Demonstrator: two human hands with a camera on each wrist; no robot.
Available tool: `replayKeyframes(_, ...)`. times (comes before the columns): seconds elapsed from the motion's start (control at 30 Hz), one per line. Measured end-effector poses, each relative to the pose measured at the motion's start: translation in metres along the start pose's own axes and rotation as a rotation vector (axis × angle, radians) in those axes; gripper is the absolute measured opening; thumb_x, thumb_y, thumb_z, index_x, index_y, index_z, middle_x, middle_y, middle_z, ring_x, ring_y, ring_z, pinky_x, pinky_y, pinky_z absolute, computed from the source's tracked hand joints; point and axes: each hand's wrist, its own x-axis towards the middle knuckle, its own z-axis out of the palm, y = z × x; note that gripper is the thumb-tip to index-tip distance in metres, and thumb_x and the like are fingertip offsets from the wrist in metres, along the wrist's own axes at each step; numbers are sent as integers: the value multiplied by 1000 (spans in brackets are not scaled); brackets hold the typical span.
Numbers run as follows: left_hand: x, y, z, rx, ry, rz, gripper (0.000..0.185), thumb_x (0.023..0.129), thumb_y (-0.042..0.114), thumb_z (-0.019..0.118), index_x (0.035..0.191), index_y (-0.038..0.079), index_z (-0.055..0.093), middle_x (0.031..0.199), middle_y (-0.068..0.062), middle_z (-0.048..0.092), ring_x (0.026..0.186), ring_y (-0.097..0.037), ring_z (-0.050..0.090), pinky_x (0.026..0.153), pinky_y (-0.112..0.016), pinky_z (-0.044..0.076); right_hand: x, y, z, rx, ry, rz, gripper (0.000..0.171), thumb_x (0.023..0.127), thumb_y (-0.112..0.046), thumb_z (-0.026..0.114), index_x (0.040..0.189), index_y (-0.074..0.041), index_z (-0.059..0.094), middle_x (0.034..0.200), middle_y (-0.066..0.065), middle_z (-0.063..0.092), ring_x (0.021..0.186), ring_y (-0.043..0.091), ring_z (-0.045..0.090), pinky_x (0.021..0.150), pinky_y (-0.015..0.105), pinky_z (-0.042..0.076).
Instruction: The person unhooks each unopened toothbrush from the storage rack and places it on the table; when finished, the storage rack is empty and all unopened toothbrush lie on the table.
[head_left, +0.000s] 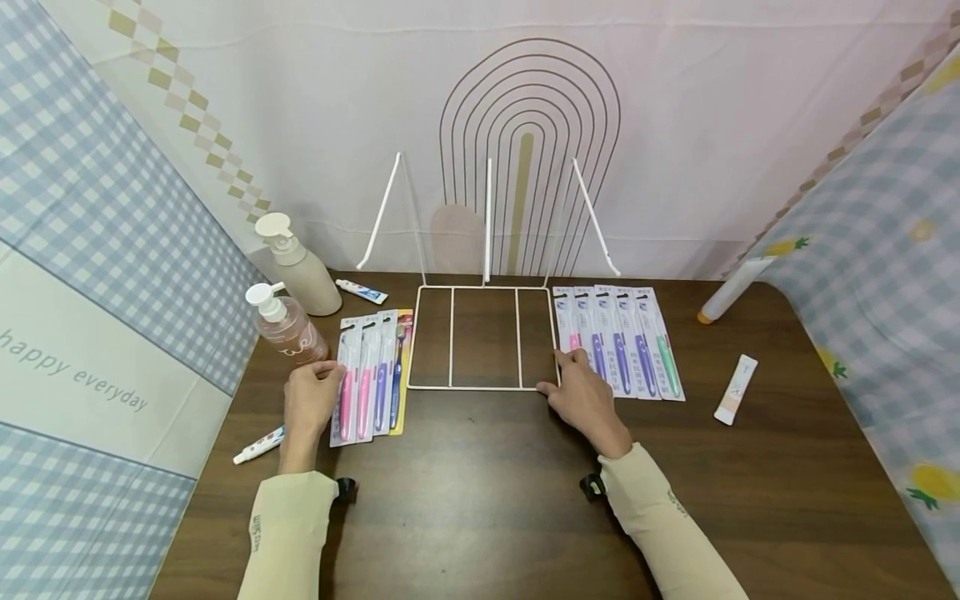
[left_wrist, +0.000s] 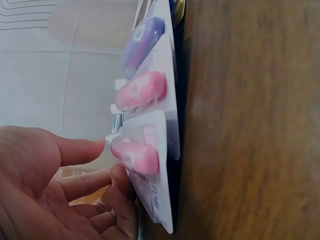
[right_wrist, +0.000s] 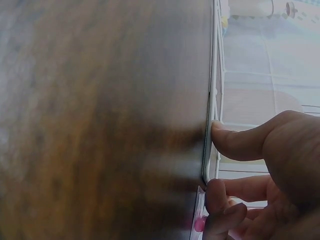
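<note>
My left hand (head_left: 309, 400) is at the left edge of a row of packaged toothbrushes (head_left: 365, 392). In the left wrist view, its thumb and index finger (left_wrist: 120, 180) meet the edge of the outermost pink toothbrush pack (left_wrist: 137, 155), with a gap between the fingertips. A white wire rack (head_left: 483, 389) stands mid-table, three arms rising at its back. My right hand (head_left: 581, 396) holds the rack's front right corner, thumb on the front bar and index finger along the side. Another row of toothbrush packs (head_left: 637, 358) lies right of the rack, its nearest pack partly hidden by that hand.
Two pump bottles, one cream (head_left: 307, 279) and one clear pinkish (head_left: 291, 333), stand at the left. Small toothpaste tubes lie behind (head_left: 362, 291) and before them (head_left: 258, 446). At the right are a white tube with an orange cap (head_left: 731, 292) and a small sachet (head_left: 736, 390).
</note>
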Motion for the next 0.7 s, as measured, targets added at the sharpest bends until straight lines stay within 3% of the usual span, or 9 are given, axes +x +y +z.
replayKeyframes(0.17, -19, 24, -10, -17, 0, 11, 44, 107, 36, 71, 129, 1, 84, 115, -19, 87, 95, -29, 76, 77, -43, 55, -6, -7, -6, 8, -1, 1, 80, 104, -37, 84, 166, 3, 54, 144, 27, 62, 70, 25, 59, 54, 40, 46)
replayKeyframes(0.27, -23, 28, -13, -22, -3, 10, 43, 106, 36, 72, 129, 1, 84, 116, -20, 87, 98, -32, 77, 79, -43, 58, -8, -14, -11, 6, -5, 2, 78, 104, -35, 84, 166, 4, 55, 144, 28, 61, 70, 25, 59, 55, 39, 46)
replayKeyframes(0.33, -20, 24, -13, -31, -18, 7, 45, 107, 35, 72, 132, -1, 83, 120, -24, 85, 102, -34, 77, 81, -44, 58, -9, -19, -14, 8, -16, 10, 77, 104, -32, 83, 166, 5, 54, 145, 28, 61, 71, 26, 60, 56, 39, 48)
replayKeyframes(0.47, -3, -5, -3, -18, 8, 2, 46, 108, 42, 72, 132, 5, 84, 118, -18, 87, 101, -26, 77, 79, -33, 57, -6, -17, -8, 15, -12, -6, 77, 105, -33, 83, 165, 5, 55, 143, 27, 61, 73, 25, 62, 57, 40, 50)
replayKeyframes(0.53, -1, -16, -1, -21, 13, 19, 47, 108, 42, 73, 134, 4, 83, 120, -19, 86, 103, -28, 77, 80, -32, 56, -6, -20, -8, 29, -20, -5, 79, 104, -33, 84, 166, 5, 54, 144, 26, 61, 74, 24, 63, 57, 40, 51)
replayKeyframes(0.63, -13, -12, -9, -49, 20, 49, 48, 108, 40, 75, 137, 3, 81, 122, -23, 84, 109, -37, 76, 86, -41, 58, -4, -16, -1, 4, 0, -19, 79, 104, -36, 84, 165, 5, 55, 143, 27, 62, 77, 24, 63, 58, 41, 52)
replayKeyframes(0.7, -24, -6, -14, -74, 63, 82, 46, 106, 38, 79, 135, 2, 82, 116, -21, 85, 109, -39, 74, 88, -43, 55, -9, -24, -6, 13, 2, -9, 78, 106, -35, 82, 166, 6, 53, 144, 29, 61, 79, 26, 65, 60, 43, 53)
